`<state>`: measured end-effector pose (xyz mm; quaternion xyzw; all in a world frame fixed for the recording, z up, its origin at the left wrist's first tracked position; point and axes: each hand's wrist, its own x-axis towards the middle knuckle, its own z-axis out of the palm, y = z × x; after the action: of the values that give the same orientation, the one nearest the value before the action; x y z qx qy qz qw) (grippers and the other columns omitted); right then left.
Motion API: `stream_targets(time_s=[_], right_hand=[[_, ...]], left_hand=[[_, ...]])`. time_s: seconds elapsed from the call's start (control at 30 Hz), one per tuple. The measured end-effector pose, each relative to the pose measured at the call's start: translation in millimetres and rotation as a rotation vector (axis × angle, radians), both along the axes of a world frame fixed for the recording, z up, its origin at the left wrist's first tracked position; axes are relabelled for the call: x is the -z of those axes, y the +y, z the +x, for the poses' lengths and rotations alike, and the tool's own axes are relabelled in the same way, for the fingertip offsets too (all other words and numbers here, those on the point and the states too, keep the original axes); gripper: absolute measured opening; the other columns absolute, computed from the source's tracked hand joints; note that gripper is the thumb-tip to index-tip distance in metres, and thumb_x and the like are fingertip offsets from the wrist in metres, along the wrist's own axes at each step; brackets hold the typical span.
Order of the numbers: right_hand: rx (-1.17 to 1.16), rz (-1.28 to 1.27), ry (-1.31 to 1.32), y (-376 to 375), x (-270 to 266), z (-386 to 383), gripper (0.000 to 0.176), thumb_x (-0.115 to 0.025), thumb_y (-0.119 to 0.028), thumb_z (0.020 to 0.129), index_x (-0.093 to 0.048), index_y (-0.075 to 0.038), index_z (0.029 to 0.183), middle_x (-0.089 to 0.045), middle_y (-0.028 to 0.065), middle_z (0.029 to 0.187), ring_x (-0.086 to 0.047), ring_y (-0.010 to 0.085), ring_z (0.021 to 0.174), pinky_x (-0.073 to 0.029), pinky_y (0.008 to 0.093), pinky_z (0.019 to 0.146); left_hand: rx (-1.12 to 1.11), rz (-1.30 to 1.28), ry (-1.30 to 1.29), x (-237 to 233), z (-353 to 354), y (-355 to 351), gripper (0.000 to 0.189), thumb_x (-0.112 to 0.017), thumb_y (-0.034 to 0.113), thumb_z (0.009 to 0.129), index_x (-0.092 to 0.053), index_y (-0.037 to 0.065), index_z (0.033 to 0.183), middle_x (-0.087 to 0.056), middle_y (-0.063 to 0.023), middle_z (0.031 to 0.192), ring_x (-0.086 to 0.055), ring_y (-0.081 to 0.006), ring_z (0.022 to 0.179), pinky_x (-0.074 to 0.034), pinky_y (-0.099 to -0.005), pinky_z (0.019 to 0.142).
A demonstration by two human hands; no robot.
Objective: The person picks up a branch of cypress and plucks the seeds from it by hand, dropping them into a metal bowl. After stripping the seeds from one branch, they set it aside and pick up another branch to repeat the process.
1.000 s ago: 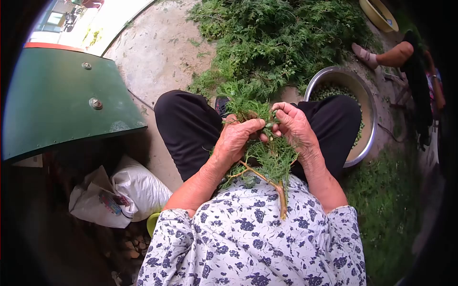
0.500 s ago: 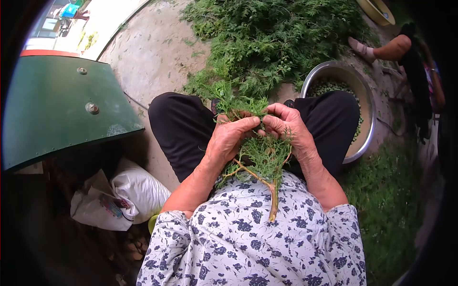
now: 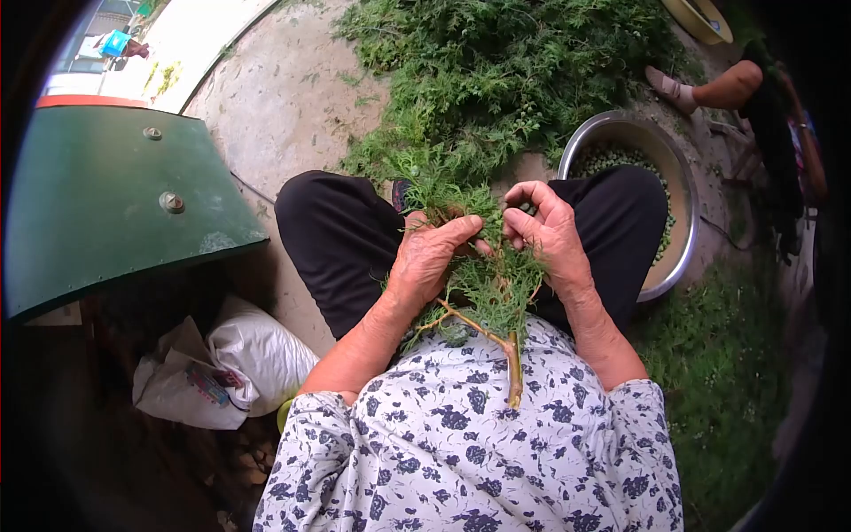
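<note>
A leafy conifer branch (image 3: 486, 301) lies across my lap, its bare forked stem end resting against the patterned shirt. My left hand (image 3: 430, 253) is closed around the green sprigs near the branch's upper part, thumb on top. Just right of it, my right hand (image 3: 554, 235) is curled with thumb and fingertips close together beside the foliage. Small round green cones (image 3: 528, 209) show partly inside its bent fingers; the rest of what it holds is hidden.
A steel basin (image 3: 690, 199) with many small green cones stands by my right knee. A big heap of cut branches (image 3: 505, 80) lies ahead. On the left are a green metal panel (image 3: 115, 204) and a white sack (image 3: 257, 355). Another person's leg (image 3: 731, 89) is at right.
My right hand has drawn slightly away from my left, to the right, and its fingers have curled, showing small green cones. The branch's stem end has shifted slightly right.
</note>
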<state>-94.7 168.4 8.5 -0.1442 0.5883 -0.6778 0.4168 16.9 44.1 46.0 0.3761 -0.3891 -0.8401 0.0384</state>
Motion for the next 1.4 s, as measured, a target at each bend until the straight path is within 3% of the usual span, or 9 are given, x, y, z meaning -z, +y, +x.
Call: stream_targets(time_s=[0.13,0.3,0.37,0.5,0.83,1.0,1.17,1.23,1.4], right_hand=[[-0.085,-0.087,-0.407,1,4,0,0.019,-0.06,-0.01,0.085,-0.056,0.0,0.1,-0.06,0.0023,0.074,-0.053,0.0034,0.06,-0.044,0.018,0.051],[-0.133,-0.035,-0.404,0,-2,5,0.023,-0.064,-0.013,0.083,-0.057,0.001,0.099,-0.061,0.002,0.075,-0.054,0.0042,0.062,-0.044,0.0177,0.055],[-0.239,0.008,-0.214,0,-5,3,0.023,-0.067,-0.014,0.08,-0.059,0.002,0.094,-0.06,0.0016,0.075,-0.053,0.0045,0.063,-0.043,0.0189,0.055],[-0.23,0.04,-0.166,0,-7,3,0.023,-0.069,-0.015,0.078,-0.06,0.003,0.09,-0.059,0.0012,0.074,-0.051,0.0045,0.063,-0.042,0.0201,0.053],[-0.212,-0.148,-0.454,5,4,-5,0.019,-0.059,-0.01,0.083,-0.055,0.002,0.098,-0.06,0.0046,0.079,-0.055,0.0078,0.065,-0.043,0.0196,0.053],[-0.137,-0.197,-0.522,0,2,1,0.019,-0.06,-0.012,0.084,-0.055,0.001,0.096,-0.06,0.0048,0.076,-0.055,0.0072,0.064,-0.043,0.0183,0.052],[-0.356,0.024,-0.181,-3,-7,-3,0.01,-0.061,-0.012,0.083,-0.062,-0.002,0.084,-0.057,-0.0006,0.064,-0.052,0.0042,0.055,-0.04,0.0178,0.048],[-0.308,-0.012,-0.194,-6,-6,3,0.009,-0.06,-0.009,0.083,-0.064,0.0,0.084,-0.057,0.0002,0.072,-0.051,0.004,0.054,-0.04,0.0187,0.047],[-0.311,0.083,0.435,-2,2,1,0.019,-0.059,-0.004,0.081,-0.062,0.004,0.098,-0.056,0.0029,0.101,-0.052,0.005,0.063,-0.042,0.0206,0.053]], left_hand=[[-0.104,0.101,-0.044,9,5,-5,0.014,-0.066,0.011,0.08,-0.061,0.0,0.088,-0.06,-0.0058,0.076,-0.057,-0.0125,0.061,-0.048,-0.0243,0.052],[-0.058,0.155,-0.122,-2,3,-6,0.013,-0.062,0.007,0.083,-0.06,-0.001,0.093,-0.062,-0.009,0.081,-0.062,-0.0156,0.067,-0.053,-0.0267,0.057],[-0.082,0.098,-0.034,-6,-2,1,0.015,-0.069,0.014,0.079,-0.062,0.002,0.085,-0.057,-0.0014,0.069,-0.048,-0.0069,0.053,-0.038,-0.0207,0.046],[-0.078,0.036,0.011,6,-3,1,0.012,-0.067,0.008,0.079,-0.062,0.0,0.087,-0.062,-0.0057,0.073,-0.057,-0.0106,0.061,-0.047,-0.0229,0.052],[0.006,0.167,0.134,19,2,-5,0.024,-0.059,0.012,0.086,-0.058,-0.002,0.106,-0.065,-0.0092,0.088,-0.062,-0.0157,0.069,-0.052,-0.0289,0.065],[0.036,0.122,0.121,13,-2,-6,0.032,-0.056,0.016,0.089,-0.053,0.0,0.117,-0.063,-0.0105,0.102,-0.062,-0.0175,0.085,-0.051,-0.0297,0.074],[0.128,0.144,0.166,14,0,-7,0.036,-0.059,0.018,0.087,-0.052,0.001,0.118,-0.06,-0.0103,0.109,-0.059,-0.0177,0.093,-0.05,-0.031,0.077],[0.156,0.084,0.205,18,0,-6,0.037,-0.061,0.017,0.085,-0.053,0.0,0.117,-0.06,-0.0101,0.108,-0.059,-0.0172,0.09,-0.051,-0.0293,0.074],[0.115,0.144,0.199,21,-2,-3,0.035,-0.063,0.013,0.084,-0.055,-0.001,0.115,-0.06,-0.0099,0.105,-0.059,-0.0161,0.089,-0.052,-0.0262,0.068]])
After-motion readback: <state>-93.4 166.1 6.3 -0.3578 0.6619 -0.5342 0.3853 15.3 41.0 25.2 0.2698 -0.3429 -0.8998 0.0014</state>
